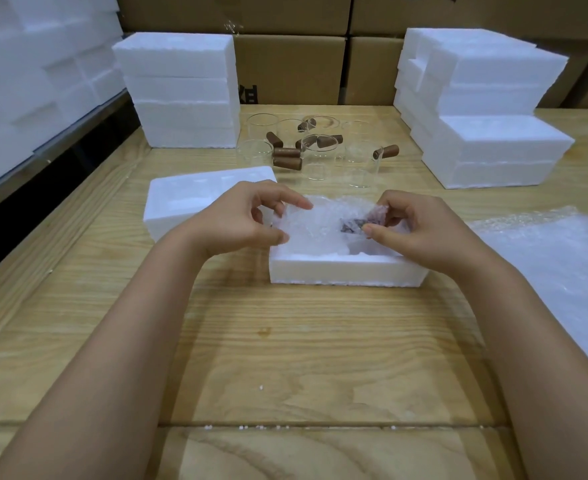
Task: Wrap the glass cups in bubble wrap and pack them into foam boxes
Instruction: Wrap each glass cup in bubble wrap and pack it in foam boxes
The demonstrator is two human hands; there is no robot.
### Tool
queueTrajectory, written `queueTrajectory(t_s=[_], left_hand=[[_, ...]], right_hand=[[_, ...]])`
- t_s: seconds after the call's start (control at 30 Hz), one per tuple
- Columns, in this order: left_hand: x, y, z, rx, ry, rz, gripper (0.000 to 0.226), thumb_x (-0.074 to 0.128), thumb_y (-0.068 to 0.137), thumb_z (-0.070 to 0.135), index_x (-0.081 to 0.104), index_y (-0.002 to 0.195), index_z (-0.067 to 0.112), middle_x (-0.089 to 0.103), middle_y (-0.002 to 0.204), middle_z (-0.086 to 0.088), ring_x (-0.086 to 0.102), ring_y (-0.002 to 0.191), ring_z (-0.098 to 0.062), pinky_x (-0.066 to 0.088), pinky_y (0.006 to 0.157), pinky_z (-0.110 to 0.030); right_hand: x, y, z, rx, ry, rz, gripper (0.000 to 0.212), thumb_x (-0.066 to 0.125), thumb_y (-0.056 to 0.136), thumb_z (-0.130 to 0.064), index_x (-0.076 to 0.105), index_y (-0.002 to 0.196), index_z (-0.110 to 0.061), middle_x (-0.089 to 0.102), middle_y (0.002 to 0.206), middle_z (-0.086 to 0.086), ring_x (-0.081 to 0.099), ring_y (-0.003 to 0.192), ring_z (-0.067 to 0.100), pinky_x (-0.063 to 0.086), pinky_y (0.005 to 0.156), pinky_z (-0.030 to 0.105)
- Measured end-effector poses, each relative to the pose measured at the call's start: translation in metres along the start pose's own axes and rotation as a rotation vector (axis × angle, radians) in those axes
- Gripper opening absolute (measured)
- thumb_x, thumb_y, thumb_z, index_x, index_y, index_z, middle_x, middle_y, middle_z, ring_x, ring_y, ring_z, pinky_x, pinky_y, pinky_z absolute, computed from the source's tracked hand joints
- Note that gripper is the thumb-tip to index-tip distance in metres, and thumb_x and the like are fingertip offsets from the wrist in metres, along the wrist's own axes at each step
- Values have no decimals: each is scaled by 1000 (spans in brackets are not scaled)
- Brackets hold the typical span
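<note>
Pinching the bubble-wrapped cup [323, 221] at both ends, the person is holding it over the cavity of the open foam box [344, 268]; whether its underside is touching foam cannot be told. The left hand [247, 216] is gripping the film at one end with thumb and curled fingers, and the right hand [420, 226] is pinching the other end, where a brown handle [354, 225] is showing dimly through the wrap. Judgement: the bundle is reading as light but fragile, a thin rigid glass wall under soft, crinkly, slightly slippery film. Holding by loose film alone is risking the cup sliding inside it, so support around the body, clear of the protruding handle, is looking safer. The box below the grip is looking matte, granular and crumbly at its edges, stiff yet easily dented. Beyond the grip, bare glass cups [358, 168] with cylindrical wood-toned handles are standing and lying on the grained wooden table [285, 341]. A second foam piece [195, 202] is lying just beyond the left hand, and a bubble wrap sheet [562, 258] is lying outboard of the right hand.
</note>
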State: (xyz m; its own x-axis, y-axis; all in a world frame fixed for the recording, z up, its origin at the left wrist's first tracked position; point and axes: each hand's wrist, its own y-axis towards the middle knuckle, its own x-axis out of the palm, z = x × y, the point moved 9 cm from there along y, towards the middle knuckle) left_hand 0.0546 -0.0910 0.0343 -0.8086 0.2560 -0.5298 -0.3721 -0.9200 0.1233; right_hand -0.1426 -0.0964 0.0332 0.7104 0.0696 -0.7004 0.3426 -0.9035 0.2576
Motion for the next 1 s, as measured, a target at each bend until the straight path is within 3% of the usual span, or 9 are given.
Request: queueTrajectory(t_s=[0.1, 0.2, 0.3, 0.4, 0.57, 0.7, 0.83, 0.93, 1.0], left_hand=[[-21, -5, 2, 21, -116, 112, 62, 53, 66, 9, 60, 120, 39, 65, 118, 4, 57, 93, -10, 48, 80, -22], [-49, -12, -5, 17, 125, 343, 55, 57, 69, 24, 56, 120, 46, 59, 125, 16, 53, 106, -2, 40, 91, -25], [-57, -15, -28, -132, 524, 332, 76, 62, 68, 48, 37, 140, 47, 37, 148, 12, 27, 138, -12, 14, 116, -40], [-68, -16, -54, -285, 775, 288, 85, 72, 73, 53, 30, 146, 41, 30, 155, 4, 17, 145, -15, -8, 117, -49], [-74, -15, -60, -291, 885, 298, 44, 67, 82, 40, 59, 124, 34, 52, 141, 3, 38, 135, -19, 13, 117, -46], [-73, -15, -49, -220, 876, 328, 38, 69, 86, 31, 65, 122, 18, 63, 126, -5, 48, 125, -29, 27, 111, -44], [-80, -18, -19, -19, 648, 556, 33, 69, 87, 25, 66, 118, 12, 66, 112, -1, 55, 111, -20, 38, 89, -27], [-83, -21, -1, 112, 1, 657, 20, 69, 85, 24, 64, 103, 19, 65, 94, 10, 59, 91, -6, 45, 80, -15], [-81, -18, 10, 257, -481, 632, 19, 64, 85, 14, 59, 103, 17, 70, 95, 10, 62, 99, -11, 51, 90, -30]], right_hand=[[-4, -2, 0, 1, -5, 38, 23, 68, 85, -28, 64, 79, -6, 64, 73, -3, 54, 67, -2, 37, 61, 11], [-12, -4, -3, -15, 76, 141, 18, 61, 91, -29, 68, 80, -16, 67, 76, -11, 58, 72, -2, 41, 65, 12], [-29, -7, -6, -41, 90, 318, 26, 54, 93, -34, 69, 85, -14, 67, 80, -12, 61, 80, 5, 44, 69, 20], [-38, -10, -4, -33, 100, 417, 32, 48, 92, -37, 67, 81, -14, 65, 73, -14, 61, 76, 10, 45, 68, 27], [-36, -9, 2, -4, 126, 424, 34, 48, 99, -30, 68, 78, -13, 68, 72, -8, 62, 74, 33, 51, 75, 50], [-33, -8, 1, -8, 110, 410, 35, 48, 99, -30, 68, 75, -15, 68, 71, -8, 62, 71, 33, 51, 69, 40], [-36, -8, -2, -34, 48, 446, 28, 51, 98, -24, 66, 75, -18, 64, 70, -12, 60, 70, 14, 42, 60, 16], [-38, -8, 0, -6, 64, 464, 19, 53, 97, -23, 66, 83, -21, 62, 74, -18, 56, 69, -2, 38, 62, 5], [-39, -7, 0, 7, 107, 477, 15, 53, 96, -25, 64, 87, -26, 64, 81, -16, 53, 74, -8, 38, 68, 7]])
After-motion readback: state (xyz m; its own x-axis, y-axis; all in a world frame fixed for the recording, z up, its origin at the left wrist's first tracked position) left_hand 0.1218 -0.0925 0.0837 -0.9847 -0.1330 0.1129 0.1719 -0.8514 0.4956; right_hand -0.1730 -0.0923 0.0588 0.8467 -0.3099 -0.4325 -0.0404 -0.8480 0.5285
